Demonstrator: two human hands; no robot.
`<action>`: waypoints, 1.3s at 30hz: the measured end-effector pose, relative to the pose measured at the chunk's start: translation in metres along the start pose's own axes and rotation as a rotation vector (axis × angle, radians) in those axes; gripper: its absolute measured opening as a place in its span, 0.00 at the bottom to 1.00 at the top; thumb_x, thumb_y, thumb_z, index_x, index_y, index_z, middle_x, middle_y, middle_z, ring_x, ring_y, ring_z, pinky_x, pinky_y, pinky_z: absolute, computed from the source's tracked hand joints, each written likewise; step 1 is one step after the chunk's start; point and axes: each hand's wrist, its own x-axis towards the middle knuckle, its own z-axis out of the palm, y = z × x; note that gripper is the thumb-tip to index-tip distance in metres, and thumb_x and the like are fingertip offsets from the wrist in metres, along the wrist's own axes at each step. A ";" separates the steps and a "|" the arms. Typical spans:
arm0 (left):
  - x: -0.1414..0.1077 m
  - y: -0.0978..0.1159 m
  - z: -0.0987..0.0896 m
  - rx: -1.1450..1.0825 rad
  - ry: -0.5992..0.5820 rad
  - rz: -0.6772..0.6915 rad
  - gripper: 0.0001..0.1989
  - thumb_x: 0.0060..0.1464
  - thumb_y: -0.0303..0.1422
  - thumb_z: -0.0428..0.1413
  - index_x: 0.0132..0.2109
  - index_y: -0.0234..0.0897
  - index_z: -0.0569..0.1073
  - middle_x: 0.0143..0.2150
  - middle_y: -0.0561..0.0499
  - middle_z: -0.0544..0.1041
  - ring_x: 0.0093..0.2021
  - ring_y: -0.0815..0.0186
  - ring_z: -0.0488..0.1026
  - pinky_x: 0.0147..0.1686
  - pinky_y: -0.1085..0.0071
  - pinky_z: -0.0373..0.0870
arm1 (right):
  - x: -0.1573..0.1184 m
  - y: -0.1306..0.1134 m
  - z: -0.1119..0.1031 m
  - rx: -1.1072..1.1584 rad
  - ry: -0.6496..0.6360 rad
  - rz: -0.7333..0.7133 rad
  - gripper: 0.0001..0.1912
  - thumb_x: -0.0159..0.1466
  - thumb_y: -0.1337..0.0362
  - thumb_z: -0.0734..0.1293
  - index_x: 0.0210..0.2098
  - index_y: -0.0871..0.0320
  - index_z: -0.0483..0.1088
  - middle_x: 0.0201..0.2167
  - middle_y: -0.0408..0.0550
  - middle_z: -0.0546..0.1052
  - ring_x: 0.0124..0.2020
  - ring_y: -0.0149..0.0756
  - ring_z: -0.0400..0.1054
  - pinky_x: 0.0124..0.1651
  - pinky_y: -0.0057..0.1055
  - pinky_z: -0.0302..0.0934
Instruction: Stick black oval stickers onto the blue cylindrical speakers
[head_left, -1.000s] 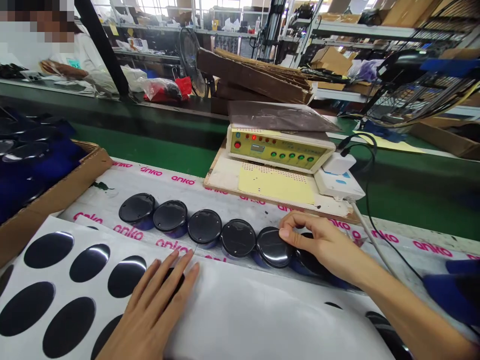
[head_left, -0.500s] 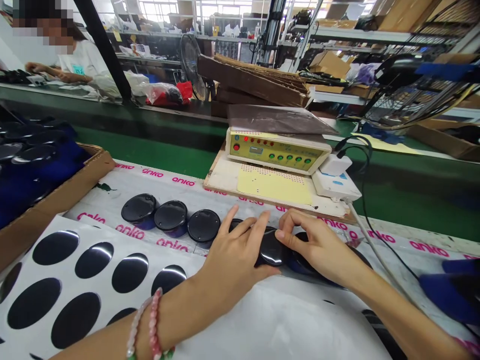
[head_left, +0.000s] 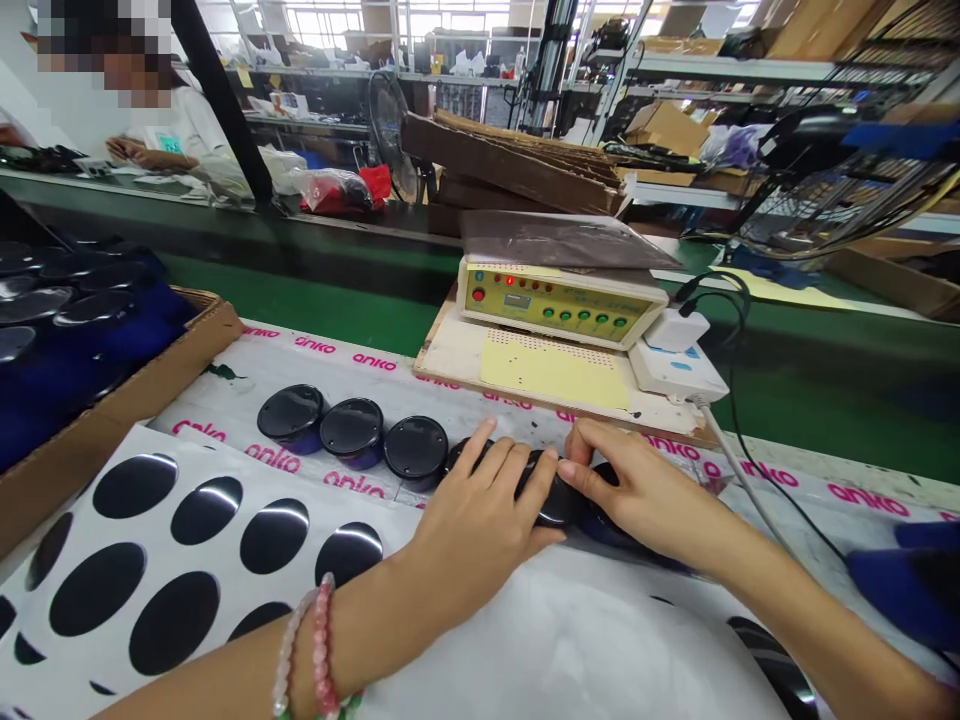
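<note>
Several glossy black round lids with blue undersides stand in a row on a white "anko" printed sheet (head_left: 465,395). Three show fully, the leftmost (head_left: 291,413) and the third (head_left: 416,448) among them. My left hand (head_left: 480,510) lies across the row with its fingers spread over a lid. My right hand (head_left: 645,497) comes in from the right, and its fingertips meet a black lid (head_left: 556,503) that sits between both hands. Further lids are mostly hidden under my hands. Below my left wrist lies a white backing sheet of black oval stickers (head_left: 172,560).
A cardboard tray (head_left: 105,430) of dark glossy pieces on blue stands at the left. Ahead sits a yellow-green control box (head_left: 559,305) with a power strip (head_left: 679,370) and cable. A green conveyor belt (head_left: 300,300) runs behind. A co-worker (head_left: 172,135) works far left.
My left hand has moved from the sticker sheet onto the row of lids, and both hands now close around one lid. The sticker sheet shows more, and the view has shifted slightly.
</note>
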 end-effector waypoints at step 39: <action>-0.080 -0.049 -0.060 -0.283 -0.080 -0.389 0.50 0.46 0.41 0.65 0.67 0.44 0.42 0.63 0.44 0.62 0.65 0.50 0.54 0.59 0.48 0.60 | 0.017 -0.054 -0.012 0.500 0.042 0.066 0.17 0.55 0.48 0.68 0.27 0.56 0.69 0.21 0.41 0.68 0.21 0.30 0.58 0.24 0.27 0.51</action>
